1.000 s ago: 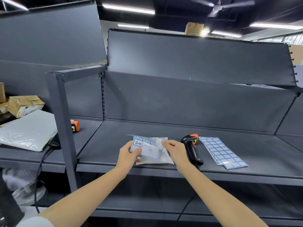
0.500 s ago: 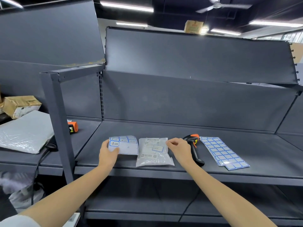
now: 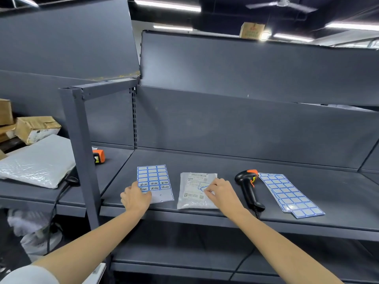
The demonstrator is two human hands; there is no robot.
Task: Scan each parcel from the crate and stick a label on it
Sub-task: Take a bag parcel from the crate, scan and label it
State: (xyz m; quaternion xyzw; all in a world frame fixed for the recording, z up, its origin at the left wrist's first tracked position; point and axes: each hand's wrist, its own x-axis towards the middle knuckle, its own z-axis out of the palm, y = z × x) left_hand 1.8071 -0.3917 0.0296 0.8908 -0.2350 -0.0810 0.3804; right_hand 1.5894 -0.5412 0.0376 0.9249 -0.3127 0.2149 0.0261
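Here, low in the middle of the frame: both forearms reaching up from the bottom edge onto the dark shelf (image 3: 225,167). Left hand (image 3: 135,198) knuckles-up, fingers curled down on the near corner of a label sheet (image 3: 153,181), pinning it flat; whether the thumb is tucked beneath cannot be told. Right hand (image 3: 220,193) likewise palm-down on the white parcel (image 3: 194,191), fingertips bent and pressing a small blue-edged label (image 3: 202,186) onto its printed face, seemingly pinching nothing. Parcel flat at centre, just right of the sheet, not touching it. To the right, a black and orange scanner (image 3: 249,186) lying on the shelf, apart from the hand; beyond it a second label sheet (image 3: 291,195). At far left, a grey padded mailer (image 3: 37,160) and brown cartons (image 3: 35,129).
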